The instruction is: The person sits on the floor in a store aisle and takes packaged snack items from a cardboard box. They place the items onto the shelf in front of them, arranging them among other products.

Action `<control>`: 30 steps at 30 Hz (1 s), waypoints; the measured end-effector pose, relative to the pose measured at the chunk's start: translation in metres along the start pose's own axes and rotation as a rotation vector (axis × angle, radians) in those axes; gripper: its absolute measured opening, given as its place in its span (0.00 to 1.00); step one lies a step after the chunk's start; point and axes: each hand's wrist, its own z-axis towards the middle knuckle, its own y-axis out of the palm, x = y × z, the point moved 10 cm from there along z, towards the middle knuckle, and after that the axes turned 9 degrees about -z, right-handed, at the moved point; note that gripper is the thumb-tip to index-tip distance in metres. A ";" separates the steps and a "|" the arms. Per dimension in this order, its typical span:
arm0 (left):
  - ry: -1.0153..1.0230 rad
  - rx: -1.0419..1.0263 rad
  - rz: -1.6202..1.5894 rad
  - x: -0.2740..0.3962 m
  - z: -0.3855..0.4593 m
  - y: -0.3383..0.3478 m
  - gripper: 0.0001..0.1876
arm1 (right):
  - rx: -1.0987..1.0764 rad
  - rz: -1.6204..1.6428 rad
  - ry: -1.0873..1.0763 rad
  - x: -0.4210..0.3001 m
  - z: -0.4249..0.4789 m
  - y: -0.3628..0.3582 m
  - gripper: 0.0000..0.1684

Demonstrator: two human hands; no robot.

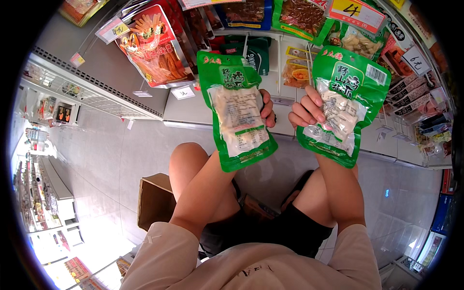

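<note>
My left hand grips a green vacuum-sealed snack pouch by its right edge, with most of the hand hidden behind the pouch. In my right hand is a second green pouch of the same kind, pinched at its left side with the fingers over the front. Pale food pieces show through the clear windows of both, and each bears printed writing. The two pouches are held up side by side, apart, in front of a store shelf. Behind them hang other packaged snacks.
Red snack pouches hang at the upper left, and a green-edged pouch hangs at the top. Price tags stick out from the hooks. Below runs the white shelf base. An open cardboard box stands on the floor by my left leg.
</note>
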 end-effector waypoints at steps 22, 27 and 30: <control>0.618 0.821 0.588 0.073 -0.048 -0.017 0.21 | 0.990 -0.830 -0.022 -0.058 -0.070 -0.040 0.20; 0.482 0.815 0.574 0.056 -0.040 -0.016 0.23 | 1.011 -1.182 -0.023 -0.060 -0.073 -0.041 0.19; 0.435 0.815 0.537 0.048 -0.038 -0.022 0.27 | 1.020 -1.151 -0.004 -0.049 -0.069 -0.040 0.18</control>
